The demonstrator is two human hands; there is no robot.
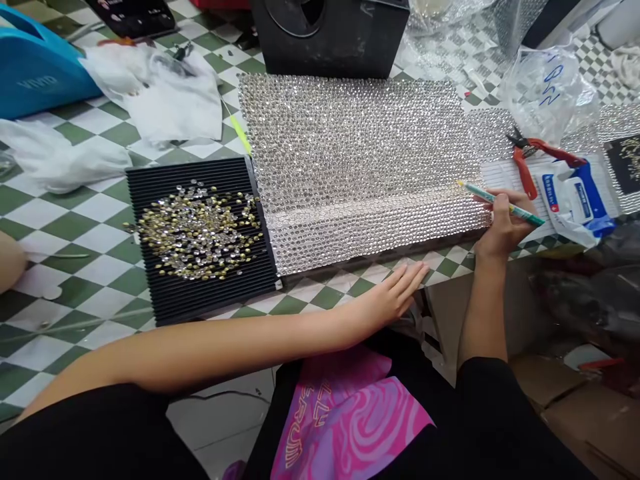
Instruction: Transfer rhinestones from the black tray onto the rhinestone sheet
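My right hand [507, 217] grips a slim green and white pen-like stick [493, 198], its yellowish tip at the right part of a sheet covered in rows of silvery rhinestones [360, 147]. My left hand [403, 292] lies flat with its fingers stretched out at the table's front edge, just below the sheet, holding nothing. Left of the sheet, a black ridged tray [215, 300] carries a pile of loose clear and gold rhinestones [200, 230]. Whether the tip touches a stone is too small to tell.
Red-handled pliers [524, 173] and a blue and white packet [580, 200] lie right of the sheet. Behind it stands a black box [330, 40]. White plastic bags [170, 100], a blue holder [40, 67] and a phone [135, 17] are at the left. Clear plastic [550, 87] lies at the back right.
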